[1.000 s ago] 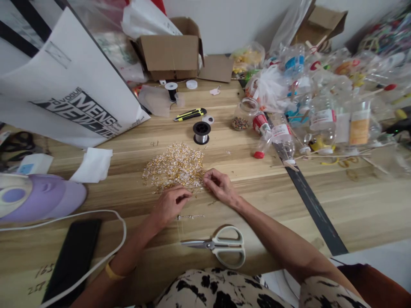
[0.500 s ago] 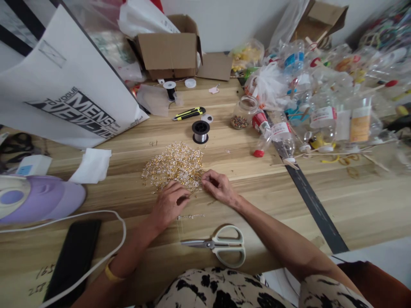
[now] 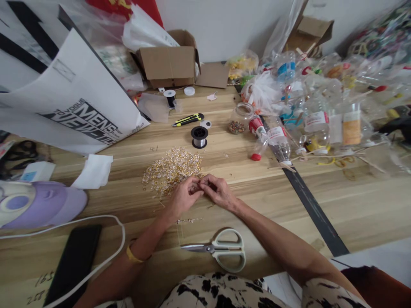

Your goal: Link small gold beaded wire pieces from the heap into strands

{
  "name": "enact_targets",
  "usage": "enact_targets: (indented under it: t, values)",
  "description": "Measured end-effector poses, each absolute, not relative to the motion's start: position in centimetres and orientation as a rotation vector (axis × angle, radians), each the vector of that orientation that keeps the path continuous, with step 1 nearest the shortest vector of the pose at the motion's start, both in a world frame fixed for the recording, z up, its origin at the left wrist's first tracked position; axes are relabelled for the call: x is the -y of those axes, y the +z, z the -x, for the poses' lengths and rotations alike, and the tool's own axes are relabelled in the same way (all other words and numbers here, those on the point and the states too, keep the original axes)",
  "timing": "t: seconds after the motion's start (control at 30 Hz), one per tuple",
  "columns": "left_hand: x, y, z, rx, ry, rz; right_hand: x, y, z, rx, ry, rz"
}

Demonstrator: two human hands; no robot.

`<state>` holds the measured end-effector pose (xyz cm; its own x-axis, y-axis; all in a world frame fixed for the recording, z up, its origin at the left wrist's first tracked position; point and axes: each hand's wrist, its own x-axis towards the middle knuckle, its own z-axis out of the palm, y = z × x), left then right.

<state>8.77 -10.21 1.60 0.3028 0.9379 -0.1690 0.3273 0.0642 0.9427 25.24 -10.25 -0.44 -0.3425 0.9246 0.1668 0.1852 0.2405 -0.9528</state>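
As it spreads beneath all that I handle, the table (image 3: 263, 184) heads the list: pale wood, brown-streaked grain. Heap (image 3: 173, 169), one: gold-coloured and clear pieces, tiny, glinting, loosely spread, dense towards the middle and thinning to single strays at the left; location, on the table just beyond my hands, its near right edge reaching my fingers. Scissors (image 3: 209, 248), one pair: cream handles to the right, metal blades to the left, lying flat nearest me. Right hand (image 3: 220, 192), mine: bent, thumb and forefinger drawn close at the edge of the heap. Left hand (image 3: 184, 196), mine: curled likewise, its fingertips meeting those of the right. State of my grip — I cannot tell; whatever may sit between the fingers is too small and too hidden. Spool (image 3: 199, 142), one: black flanges, silvery winding, upright beyond the heap. Strand (image 3: 191, 220), one: a short row of small glinting pieces, laid crosswise between my hands and the scissors. Thread (image 3: 178, 235): pale, very fine — from the strand's left end towards the blade tips.
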Motion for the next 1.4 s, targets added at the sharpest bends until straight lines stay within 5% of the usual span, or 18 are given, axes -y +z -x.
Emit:
enact_targets:
  t: [1.4]
  values:
    - [10.4, 0.0, -8.4, -1.128, 0.76, -1.443, 10.0, -0.8, -25.4, 1.456, 1.329, 1.046]
